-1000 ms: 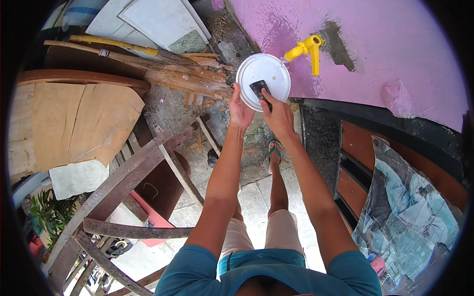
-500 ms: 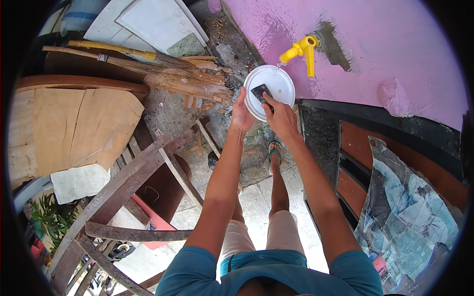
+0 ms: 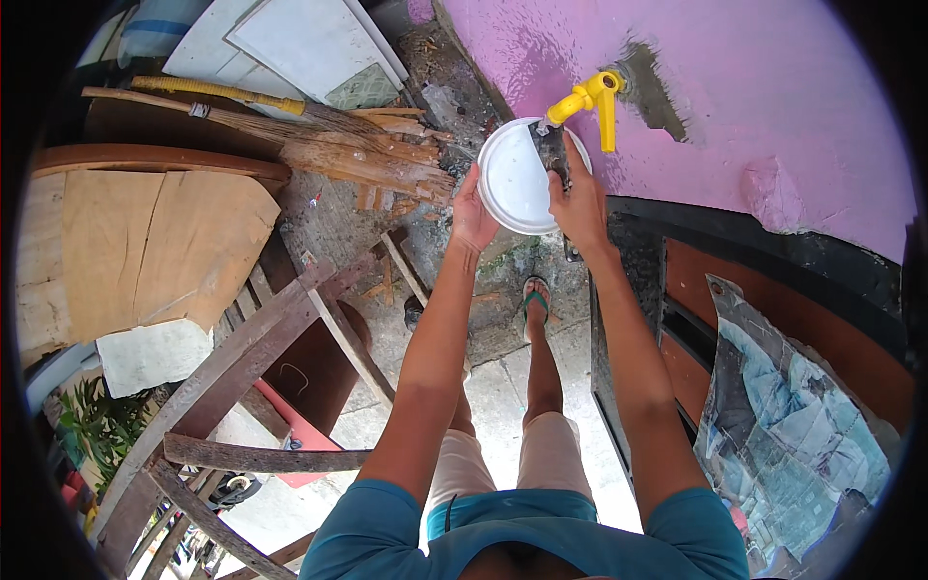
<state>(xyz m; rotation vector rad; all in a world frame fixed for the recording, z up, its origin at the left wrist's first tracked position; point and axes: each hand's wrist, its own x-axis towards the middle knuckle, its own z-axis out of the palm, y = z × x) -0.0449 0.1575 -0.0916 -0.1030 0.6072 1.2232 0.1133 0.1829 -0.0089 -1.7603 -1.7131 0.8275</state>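
A round white dish with a ridged rim is held up under a yellow tap, its inner side facing me. Gripping its left rim is my left hand, the thumb along the edge. My right hand is closed on a dark flat-bladed tool, held over the dish's right side. The blade's top lies right at the tap's mouth, where water runs onto it. A thin piece, seemingly its handle end, shows below my right hand. My palm hides the rest of the tool.
The tap juts from a pink wall. Left lie a straw broom, splintered wood and white panels. A wooden frame stands nearer on the left. A torn printed sheet hangs at right. My sandalled foot is on concrete.
My right hand has moved up and right, bringing the dark blade from over the dish's middle to the tap's mouth. The dish has shifted slightly right; my left hand stays on its rim.
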